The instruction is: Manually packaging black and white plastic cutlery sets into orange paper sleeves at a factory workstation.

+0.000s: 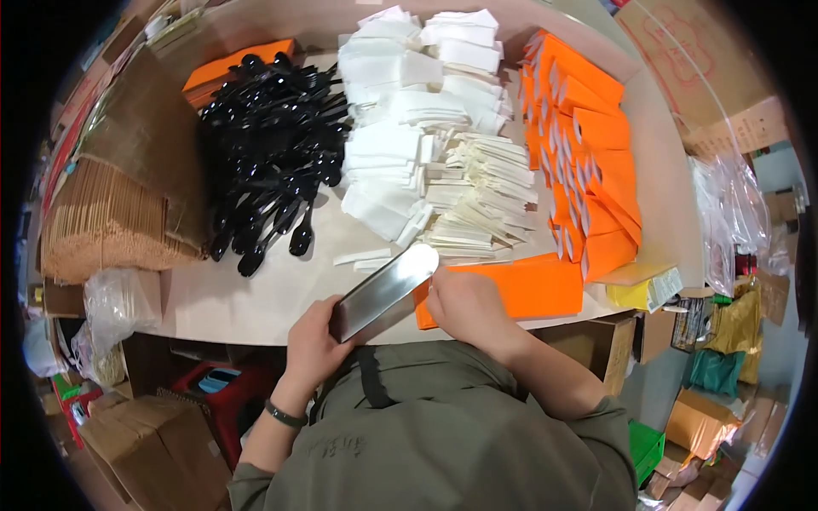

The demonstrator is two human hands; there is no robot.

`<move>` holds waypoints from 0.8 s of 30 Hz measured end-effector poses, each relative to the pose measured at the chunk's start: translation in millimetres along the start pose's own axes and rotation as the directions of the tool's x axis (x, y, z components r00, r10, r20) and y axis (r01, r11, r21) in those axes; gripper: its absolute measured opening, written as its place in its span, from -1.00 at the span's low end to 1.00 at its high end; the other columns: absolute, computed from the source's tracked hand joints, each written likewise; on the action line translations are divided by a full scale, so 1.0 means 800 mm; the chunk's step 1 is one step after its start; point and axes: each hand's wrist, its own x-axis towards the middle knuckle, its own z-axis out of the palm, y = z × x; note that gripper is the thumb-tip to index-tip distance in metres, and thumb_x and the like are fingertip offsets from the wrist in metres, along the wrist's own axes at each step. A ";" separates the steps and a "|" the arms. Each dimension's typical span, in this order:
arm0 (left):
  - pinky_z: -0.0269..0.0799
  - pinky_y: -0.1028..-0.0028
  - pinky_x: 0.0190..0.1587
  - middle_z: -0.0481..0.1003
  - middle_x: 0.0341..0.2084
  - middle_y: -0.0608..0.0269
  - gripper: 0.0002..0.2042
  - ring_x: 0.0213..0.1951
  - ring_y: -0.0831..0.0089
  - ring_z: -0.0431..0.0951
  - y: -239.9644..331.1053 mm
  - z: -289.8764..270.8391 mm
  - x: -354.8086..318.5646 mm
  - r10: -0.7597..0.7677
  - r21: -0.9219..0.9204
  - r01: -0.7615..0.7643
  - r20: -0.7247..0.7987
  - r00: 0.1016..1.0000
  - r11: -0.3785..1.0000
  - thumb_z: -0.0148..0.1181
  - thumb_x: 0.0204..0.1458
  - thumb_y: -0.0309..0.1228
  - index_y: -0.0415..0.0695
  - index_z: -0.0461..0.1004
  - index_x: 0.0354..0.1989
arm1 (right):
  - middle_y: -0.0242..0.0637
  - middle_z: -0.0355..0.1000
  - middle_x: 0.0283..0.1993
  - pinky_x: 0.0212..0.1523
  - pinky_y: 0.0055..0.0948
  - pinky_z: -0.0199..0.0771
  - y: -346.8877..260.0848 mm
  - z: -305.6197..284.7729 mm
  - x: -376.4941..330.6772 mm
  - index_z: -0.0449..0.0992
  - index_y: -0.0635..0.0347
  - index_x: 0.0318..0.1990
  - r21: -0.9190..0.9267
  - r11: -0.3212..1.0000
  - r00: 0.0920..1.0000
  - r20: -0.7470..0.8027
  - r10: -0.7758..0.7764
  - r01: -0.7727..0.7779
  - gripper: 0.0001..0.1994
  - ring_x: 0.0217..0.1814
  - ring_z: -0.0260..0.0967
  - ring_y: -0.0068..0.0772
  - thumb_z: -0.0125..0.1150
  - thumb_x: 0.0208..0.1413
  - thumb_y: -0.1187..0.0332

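The 2 hands meet at a long, shiny metal tray [381, 295], which is tilted near the front edge of the table [239, 311]. The left hand [313, 342] has its near end pinched, with the thumb on 1 side and the fingers on the other. The right hand [467, 305] is by the far end with its fingers bent, but I can't tell if they pinch the tray or only rest by it, because the tips are hard to see. If only the left hand is really gripping, the far end could dip, and the smooth metal might slip and fall off the table. Just beside the right hand is a flat orange pile [541, 289], so a bump from the wrist could push it crooked. The white paper packets [388, 153] and thin pale sticks [481, 183] lie close past the tray, in loose heaps, so a poke from its tip could make them slide. The black spoons [273, 140] look slippery too, and the leaning orange packets [596, 162] might flop over if an arm brushes them.
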 end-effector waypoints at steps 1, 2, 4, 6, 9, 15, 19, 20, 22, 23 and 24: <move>0.49 0.23 -0.14 0.52 -0.26 0.05 -0.42 -0.19 0.02 0.55 -0.007 -0.008 -0.004 0.029 0.028 -0.031 0.047 0.998 0.999 0.45 -0.24 -0.45 -0.15 0.41 0.05 | -0.03 0.47 -0.52 -0.39 -0.01 0.44 -0.001 -0.003 0.004 0.50 0.23 -0.46 0.027 0.998 0.998 0.037 0.055 -0.056 -0.74 -0.42 0.47 0.08 0.14 0.08 0.21; 0.49 0.21 -0.15 0.51 -0.27 0.08 -0.42 -0.19 0.05 0.55 -0.015 -0.017 -0.006 0.055 0.107 -0.067 0.117 0.992 0.992 0.46 -0.25 -0.44 -0.13 0.42 0.05 | -0.04 0.47 -0.52 -0.39 -0.02 0.44 0.000 -0.007 0.012 0.51 0.22 -0.47 0.051 0.993 0.992 0.070 0.107 -0.111 -0.76 -0.42 0.48 0.07 0.15 0.05 0.22; 0.49 0.22 -0.18 0.51 -0.28 0.10 -0.40 -0.21 0.10 0.56 -0.019 -0.034 0.000 0.112 0.208 -0.163 0.238 0.965 0.964 0.47 -0.25 -0.41 -0.12 0.42 0.07 | -0.08 0.48 -0.51 -0.36 -0.03 0.47 -0.005 0.014 0.017 0.52 0.19 -0.44 0.090 0.990 0.991 0.082 0.105 -0.112 -0.79 -0.39 0.50 0.04 0.16 0.01 0.23; 0.48 0.23 -0.13 0.52 -0.26 0.09 -0.37 -0.17 0.08 0.55 0.001 -0.032 0.019 0.158 0.176 -0.211 0.276 0.948 0.962 0.48 -0.26 -0.37 -0.12 0.41 0.09 | -0.04 0.47 -0.51 -0.35 -0.01 0.47 -0.035 0.036 0.011 0.51 0.19 -0.41 0.157 0.986 0.995 0.070 -0.068 0.056 -0.79 -0.40 0.49 0.07 0.15 0.02 0.22; 0.44 0.22 -0.02 0.52 -0.19 0.06 -0.31 -0.09 0.04 0.52 0.013 -0.040 0.046 0.323 0.122 -0.349 0.195 0.926 0.929 0.50 -0.26 -0.30 -0.12 0.40 0.15 | 0.02 0.48 -0.42 -0.27 -0.01 0.47 -0.033 0.000 0.032 0.49 0.19 -0.35 0.135 0.987 0.984 0.147 -0.102 0.082 -0.81 -0.32 0.49 0.11 0.12 0.06 0.25; 0.45 0.23 0.00 0.51 -0.11 0.00 -0.60 -0.05 0.01 0.52 -0.084 -0.080 0.051 0.036 0.160 0.033 -0.411 0.911 0.987 0.40 -0.07 -0.39 -0.17 0.51 -0.02 | -0.01 0.48 -0.26 -0.15 -0.02 0.47 0.180 -0.066 0.044 0.51 0.24 -0.38 -0.287 0.924 0.963 -0.169 0.210 -0.252 -0.91 -0.17 0.45 0.08 0.17 -0.01 0.42; 0.48 0.25 -0.16 0.52 -0.25 0.06 -0.72 -0.18 0.07 0.54 -0.105 -0.071 0.059 -0.039 0.170 0.106 -0.358 0.933 0.980 0.32 -0.03 -0.46 -0.14 0.51 -0.10 | 0.00 0.45 -0.37 -0.23 -0.02 0.44 0.111 -0.083 0.052 0.46 0.26 -0.39 -0.259 0.939 0.941 -0.309 0.139 -0.224 -0.90 -0.27 0.44 0.11 0.19 0.01 0.41; 0.46 0.21 -0.21 0.53 -0.29 0.08 -0.74 -0.21 0.06 0.54 -0.100 -0.066 0.063 -0.039 0.173 0.106 -0.350 0.936 0.979 0.30 -0.01 -0.44 -0.13 0.50 -0.12 | 0.00 0.44 -0.39 -0.24 -0.02 0.43 0.084 -0.079 0.059 0.44 0.26 -0.39 -0.189 0.976 0.957 -0.286 0.048 -0.106 -0.90 -0.29 0.43 0.12 0.18 0.02 0.42; 0.46 0.19 -0.24 0.54 -0.32 0.10 -0.77 -0.24 0.07 0.55 -0.103 -0.059 0.072 -0.064 0.159 0.126 -0.348 0.935 0.979 0.29 0.00 -0.42 -0.12 0.50 -0.15 | -0.01 0.44 -0.40 -0.26 -0.03 0.44 0.025 -0.056 0.080 0.42 0.25 -0.40 -0.034 0.990 0.958 -0.251 -0.142 0.138 -0.92 -0.30 0.42 0.12 0.15 0.03 0.44; 0.45 0.17 -0.27 0.54 -0.35 0.11 -0.79 -0.26 0.08 0.56 -0.102 -0.056 0.077 -0.081 0.141 0.136 -0.339 0.937 0.981 0.29 0.00 -0.40 -0.12 0.49 -0.18 | -0.02 0.44 -0.39 -0.26 -0.03 0.44 0.001 -0.038 0.092 0.43 0.25 -0.41 0.048 0.965 0.941 -0.237 -0.240 0.258 -0.94 -0.30 0.42 0.12 0.13 0.02 0.46; 0.45 0.17 -0.27 0.54 -0.35 0.11 -0.79 -0.26 0.08 0.56 -0.093 -0.054 0.081 -0.073 0.142 0.128 -0.340 0.938 0.982 0.29 0.00 -0.40 -0.12 0.49 -0.18 | -0.04 0.44 -0.38 -0.26 -0.05 0.46 -0.011 -0.018 0.109 0.43 0.24 -0.42 -0.071 0.946 0.924 -0.205 -0.323 0.315 -0.96 -0.29 0.42 0.10 0.13 0.02 0.47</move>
